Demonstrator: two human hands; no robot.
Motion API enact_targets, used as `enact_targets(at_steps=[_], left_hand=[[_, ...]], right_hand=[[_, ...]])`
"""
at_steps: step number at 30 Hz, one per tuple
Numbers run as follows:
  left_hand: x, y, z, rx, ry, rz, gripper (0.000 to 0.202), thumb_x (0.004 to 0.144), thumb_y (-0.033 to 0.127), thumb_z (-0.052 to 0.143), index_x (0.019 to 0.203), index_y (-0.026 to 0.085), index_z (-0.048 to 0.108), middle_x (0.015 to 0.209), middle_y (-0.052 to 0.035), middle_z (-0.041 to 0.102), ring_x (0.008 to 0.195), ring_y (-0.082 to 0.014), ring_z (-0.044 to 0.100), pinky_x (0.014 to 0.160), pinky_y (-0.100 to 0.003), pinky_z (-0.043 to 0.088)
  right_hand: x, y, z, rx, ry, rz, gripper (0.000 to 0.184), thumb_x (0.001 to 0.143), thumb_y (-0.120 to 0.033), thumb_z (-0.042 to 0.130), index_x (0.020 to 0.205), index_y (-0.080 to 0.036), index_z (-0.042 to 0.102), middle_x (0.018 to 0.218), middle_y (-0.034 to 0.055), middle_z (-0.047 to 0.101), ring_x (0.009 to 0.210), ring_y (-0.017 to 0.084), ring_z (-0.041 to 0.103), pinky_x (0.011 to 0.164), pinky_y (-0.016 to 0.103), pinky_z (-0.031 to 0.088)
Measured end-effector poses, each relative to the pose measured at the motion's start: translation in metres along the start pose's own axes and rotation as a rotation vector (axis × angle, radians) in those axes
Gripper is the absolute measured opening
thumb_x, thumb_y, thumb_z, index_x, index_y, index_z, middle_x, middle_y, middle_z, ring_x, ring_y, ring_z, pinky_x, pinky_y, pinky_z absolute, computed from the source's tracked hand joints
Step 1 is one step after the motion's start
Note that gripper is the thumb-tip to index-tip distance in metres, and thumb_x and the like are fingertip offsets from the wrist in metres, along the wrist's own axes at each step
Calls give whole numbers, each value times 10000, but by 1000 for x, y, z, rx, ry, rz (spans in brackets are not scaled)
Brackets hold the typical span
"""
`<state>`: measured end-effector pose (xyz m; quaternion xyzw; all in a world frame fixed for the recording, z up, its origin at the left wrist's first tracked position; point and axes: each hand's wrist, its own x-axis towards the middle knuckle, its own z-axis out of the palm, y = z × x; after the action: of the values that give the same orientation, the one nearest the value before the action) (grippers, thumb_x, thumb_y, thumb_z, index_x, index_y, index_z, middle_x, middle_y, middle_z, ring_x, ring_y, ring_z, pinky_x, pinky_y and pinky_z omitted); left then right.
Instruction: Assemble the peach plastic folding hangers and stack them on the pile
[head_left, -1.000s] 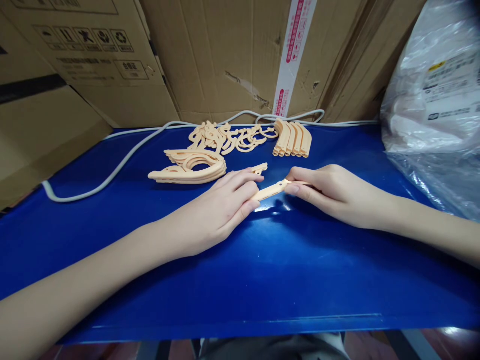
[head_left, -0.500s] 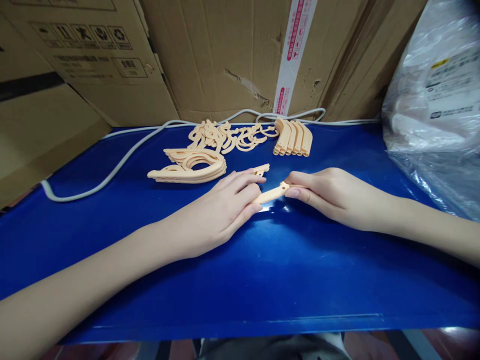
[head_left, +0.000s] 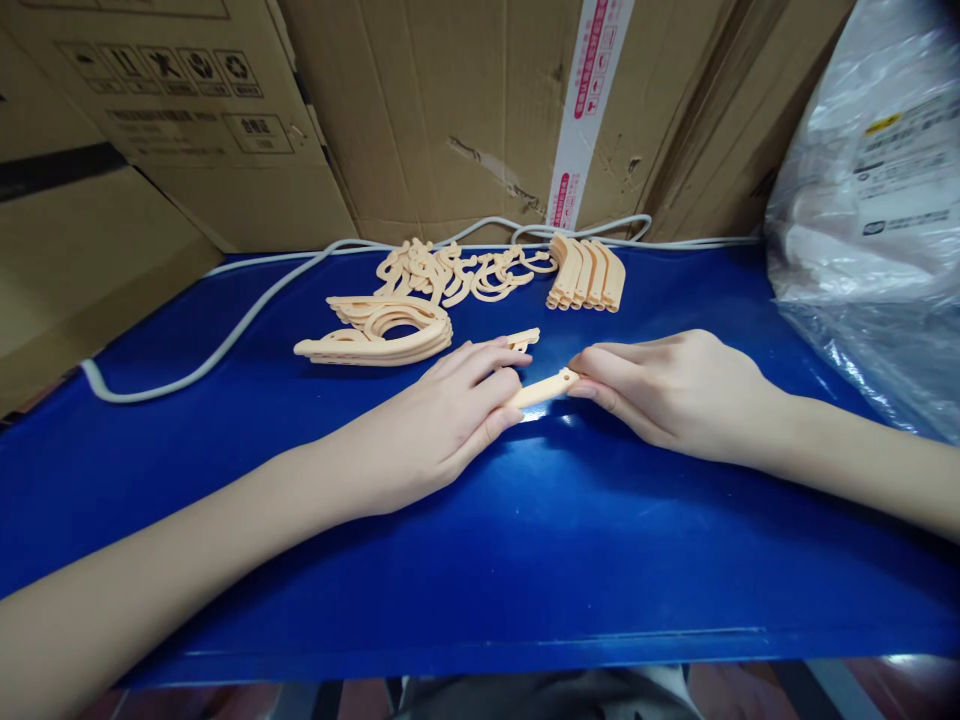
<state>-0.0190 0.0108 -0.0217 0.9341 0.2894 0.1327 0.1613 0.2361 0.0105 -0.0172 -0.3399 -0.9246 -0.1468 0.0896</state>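
**Both hands on one peach strip, low over the blue mat**

My left hand (head_left: pixel 442 425) lies palm-down, fingers curled narrow over the left end of the peach plastic strip (head_left: pixel 541 388); my right hand (head_left: pixel 667 390) pinches its right end between thumb and fingertips. With one hand at each end the strip cannot twist or slide. It sits at the middle of the blue mat (head_left: pixel 525 560), just above the surface, slanting up to the right.

A second small peach piece (head_left: pixel 523 340) pokes out just beyond my left fingertips; I cannot tell whether I touch it. Farther off, within easy reach, the stock is sorted by shape: a stack of long curved pieces (head_left: pixel 379 335) on the left, a heap of hooks (head_left: pixel 457 272) behind it, a row of short curved pieces (head_left: pixel 586 275) to the right. A white cable (head_left: pixel 225 335) skirts the mat's far edge below the cardboard boxes (head_left: pixel 450 110); a plastic bag (head_left: pixel 877 200) slumps at far right.
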Motion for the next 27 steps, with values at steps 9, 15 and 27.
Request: enact_targets(at_steps=[9,15,27], left_hand=[[0,-3,-1,-2,-9,14,309,1073,295,305,1059,172,587,1495,-104,456,1445,-216,341,1226,-406,259],[-1,2,-4,-12,-40,21,316,1072,298,308,1039,168,594,1515,-117,435,1472,-225,310,1224,-405,249],[-1,-2,-3,-151,3,35,171,1036,279,420,1026,193,567,1289,-88,582,1407,-213,408,1146,-360,336]], right_hand=[[1,-1,0,-300,193,-178,376,1059,-330,349,787,-192,568,643,-11,593,526,134,570,501,293,258],[0,5,1,-189,192,-222,385,1053,-352,360,751,-189,537,621,-17,569,504,122,540,502,280,285],[-10,-12,5,239,315,-471,531,1024,-589,276,650,-231,396,579,-35,347,523,147,327,507,338,231]])
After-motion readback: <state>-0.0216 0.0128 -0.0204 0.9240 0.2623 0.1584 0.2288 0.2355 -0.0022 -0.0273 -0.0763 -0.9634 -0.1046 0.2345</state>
